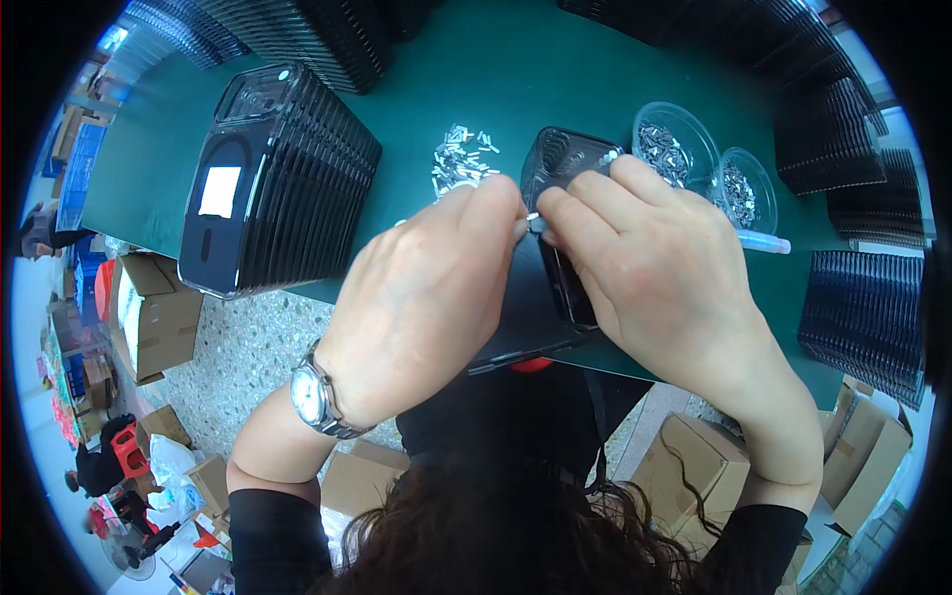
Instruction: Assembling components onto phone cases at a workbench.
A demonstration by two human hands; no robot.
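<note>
We pinch a small silver piece [536, 224] with our left hand [421, 278] and right hand [645, 243] over a black case [558, 159].

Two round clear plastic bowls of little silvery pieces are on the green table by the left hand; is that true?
No: the head view shows the round clear plastic bowls of little silvery pieces on the green table by the right hand, not the left hand.

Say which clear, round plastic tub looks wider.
The left clear, round plastic tub, farther from the wearer's body; the right tub shows a visibly smaller rim.
</note>
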